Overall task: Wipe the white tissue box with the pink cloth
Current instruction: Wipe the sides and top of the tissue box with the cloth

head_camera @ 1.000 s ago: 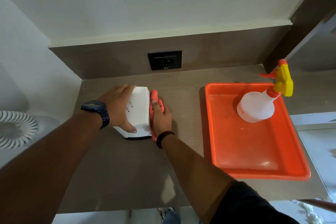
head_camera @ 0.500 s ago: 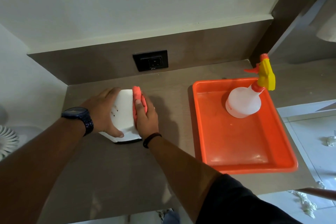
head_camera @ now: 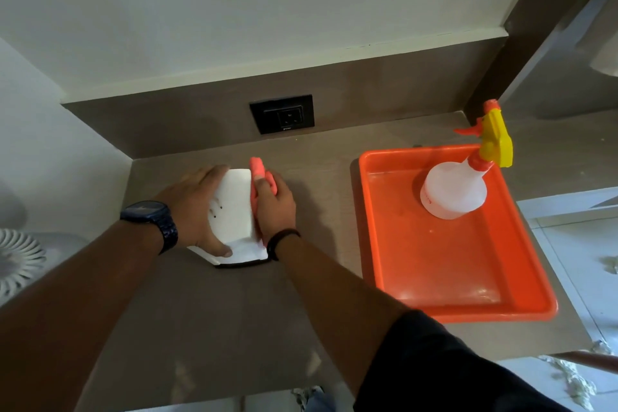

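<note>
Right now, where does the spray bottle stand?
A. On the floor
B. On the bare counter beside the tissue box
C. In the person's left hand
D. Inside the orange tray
D: the spray bottle stands upright inside the orange tray, at its far end, away from both hands.

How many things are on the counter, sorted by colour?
White: 1, the tissue box
Pink: 1, the cloth
Orange: 1, the tray
White with a yellow and orange top: 1, the spray bottle, standing in the tray
Total: 4
</note>
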Demonstrator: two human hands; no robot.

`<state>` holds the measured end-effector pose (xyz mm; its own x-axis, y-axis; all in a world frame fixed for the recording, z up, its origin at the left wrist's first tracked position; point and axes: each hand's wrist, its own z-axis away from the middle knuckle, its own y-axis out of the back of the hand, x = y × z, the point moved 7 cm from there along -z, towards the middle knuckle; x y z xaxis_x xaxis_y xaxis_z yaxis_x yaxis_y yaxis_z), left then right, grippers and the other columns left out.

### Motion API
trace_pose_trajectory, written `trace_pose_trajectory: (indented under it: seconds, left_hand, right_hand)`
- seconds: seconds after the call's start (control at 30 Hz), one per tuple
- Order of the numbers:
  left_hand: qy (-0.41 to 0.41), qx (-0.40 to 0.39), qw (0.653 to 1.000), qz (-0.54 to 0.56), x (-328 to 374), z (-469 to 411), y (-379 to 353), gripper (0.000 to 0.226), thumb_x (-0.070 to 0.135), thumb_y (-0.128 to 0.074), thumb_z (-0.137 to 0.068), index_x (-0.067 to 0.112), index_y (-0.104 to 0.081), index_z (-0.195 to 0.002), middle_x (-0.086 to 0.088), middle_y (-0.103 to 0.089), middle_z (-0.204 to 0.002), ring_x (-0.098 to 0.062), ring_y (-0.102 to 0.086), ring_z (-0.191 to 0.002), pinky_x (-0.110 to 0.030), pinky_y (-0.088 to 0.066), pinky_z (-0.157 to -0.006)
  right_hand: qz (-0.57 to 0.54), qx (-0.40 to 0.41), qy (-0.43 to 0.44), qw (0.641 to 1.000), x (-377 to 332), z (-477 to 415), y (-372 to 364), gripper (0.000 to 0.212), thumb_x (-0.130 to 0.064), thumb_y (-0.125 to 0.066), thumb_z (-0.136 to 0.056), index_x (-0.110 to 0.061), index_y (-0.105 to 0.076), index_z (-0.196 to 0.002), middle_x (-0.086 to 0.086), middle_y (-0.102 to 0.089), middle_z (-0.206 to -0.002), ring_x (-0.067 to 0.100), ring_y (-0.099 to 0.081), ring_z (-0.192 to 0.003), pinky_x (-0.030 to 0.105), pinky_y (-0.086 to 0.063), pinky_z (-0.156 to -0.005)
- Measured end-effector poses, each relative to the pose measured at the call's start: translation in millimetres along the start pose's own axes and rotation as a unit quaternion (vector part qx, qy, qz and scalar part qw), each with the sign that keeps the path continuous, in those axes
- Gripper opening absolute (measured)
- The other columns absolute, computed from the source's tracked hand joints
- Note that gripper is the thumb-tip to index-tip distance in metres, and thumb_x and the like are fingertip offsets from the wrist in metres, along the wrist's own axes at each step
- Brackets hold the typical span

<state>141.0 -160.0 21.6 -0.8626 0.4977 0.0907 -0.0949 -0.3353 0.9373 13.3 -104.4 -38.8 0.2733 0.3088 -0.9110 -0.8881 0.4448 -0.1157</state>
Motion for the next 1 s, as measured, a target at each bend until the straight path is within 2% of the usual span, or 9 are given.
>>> trace_pose_trajectory:
  seconds: [0.07,0.17,0.33,0.43,0.5,0.6,0.73,0.9,1.0]
  left_hand:
    - [0.005,-0.005,1.000,0.008,0.2,0.6,-0.6,0.151,0.064,-0.083,-0.021,0.023,-0.009,-0.146,-0.002,-0.031,-0.148,-0.025,-0.037,-0.126,-0.040,-0.040,-0.097]
    - [0.005,-0.011,1.000,0.020,0.3,1.5,-0.8,0.152,0.065,-0.081,-0.019,0.026,-0.007,-0.145,-0.001,-0.027,-0.149,-0.025,-0.037,-0.126,-0.041,-0.040,-0.098]
    - [0.003,0.004,1.000,0.002,-1.3,0.1,-0.5,0.150,0.072,-0.074,-0.016,0.028,-0.009,-0.144,0.000,-0.030,-0.148,-0.024,-0.032,-0.128,-0.040,-0.037,-0.099]
    - [0.001,0.006,1.000,0.004,-2.4,0.2,-0.8,0.151,0.073,-0.072,-0.015,0.026,-0.009,-0.144,-0.001,-0.031,-0.147,-0.024,-0.030,-0.129,-0.040,-0.035,-0.100]
    - [-0.003,-0.001,1.000,0.008,-1.4,0.5,-1.8,0.152,0.072,-0.072,-0.016,0.024,-0.010,-0.145,-0.002,-0.030,-0.148,-0.024,-0.028,-0.130,-0.039,-0.034,-0.102]
    - [-0.004,-0.008,1.000,0.012,0.6,1.1,-0.6,0.151,0.069,-0.078,-0.020,0.022,-0.010,-0.146,-0.003,-0.028,-0.149,-0.025,-0.027,-0.131,-0.039,-0.032,-0.102]
    - [-0.011,-0.012,1.000,0.014,2.5,1.7,0.4,0.151,0.067,-0.082,-0.022,0.022,-0.008,-0.146,-0.001,-0.027,-0.149,-0.024,-0.029,-0.130,-0.038,-0.034,-0.101]
    - [-0.007,-0.007,1.000,0.019,2.2,1.4,0.6,0.152,0.070,-0.078,-0.017,0.024,-0.009,-0.145,-0.002,-0.030,-0.148,-0.024,-0.032,-0.128,-0.038,-0.036,-0.099]
    - [-0.004,0.000,1.000,0.020,0.6,1.6,1.0,0.151,0.072,-0.075,-0.017,0.025,-0.010,-0.144,-0.001,-0.032,-0.147,-0.024,-0.034,-0.127,-0.038,-0.037,-0.097]
  right_hand:
    - [-0.003,0.001,-0.044,0.999,6.9,-3.1,-0.7,0.042,-0.069,-0.054,-0.084,-0.028,-0.061,-0.089,-0.004,-0.068,-0.076,0.018,-0.066,-0.085,0.047,-0.053,-0.096]
    - [-0.011,0.026,-0.069,0.997,23.7,7.4,2.6,0.030,-0.066,-0.054,-0.085,-0.040,-0.067,-0.077,-0.013,-0.066,-0.079,0.021,-0.068,-0.096,0.046,-0.053,-0.097]
    - [-0.044,0.064,-0.066,0.995,43.5,35.7,4.3,0.039,-0.061,-0.052,-0.075,-0.027,-0.068,-0.088,0.003,-0.074,-0.093,0.022,-0.069,-0.093,0.052,-0.055,-0.095]
    - [-0.047,0.064,-0.041,0.996,32.0,31.7,0.6,0.030,-0.051,-0.054,-0.077,-0.026,-0.068,-0.087,0.004,-0.073,-0.097,0.022,-0.068,-0.093,0.053,-0.056,-0.092]
    - [-0.035,0.047,-0.019,0.998,16.1,17.5,-1.7,0.026,-0.050,-0.055,-0.081,-0.028,-0.067,-0.086,0.000,-0.073,-0.092,0.019,-0.069,-0.089,0.051,-0.057,-0.091]
    - [-0.007,0.017,-0.020,1.000,-1.7,-1.4,-4.2,0.036,-0.057,-0.057,-0.083,-0.022,-0.064,-0.084,-0.004,-0.065,-0.070,0.022,-0.064,-0.078,0.053,-0.055,-0.089]
    - [0.007,0.021,-0.079,0.997,7.5,-1.5,-0.5,0.052,-0.066,-0.055,-0.081,-0.015,-0.064,-0.088,0.012,-0.075,-0.092,0.032,-0.068,-0.096,0.051,-0.053,-0.097]
    - [-0.015,0.047,-0.068,0.996,26.8,25.0,5.0,0.028,-0.045,-0.052,-0.080,-0.022,-0.066,-0.089,0.012,-0.074,-0.094,0.032,-0.068,-0.094,0.056,-0.055,-0.092]
    - [-0.013,0.045,-0.019,0.999,15.5,28.7,2.1,0.027,-0.045,-0.052,-0.080,-0.024,-0.066,-0.089,0.008,-0.072,-0.088,0.030,-0.068,-0.089,0.054,-0.057,-0.086]
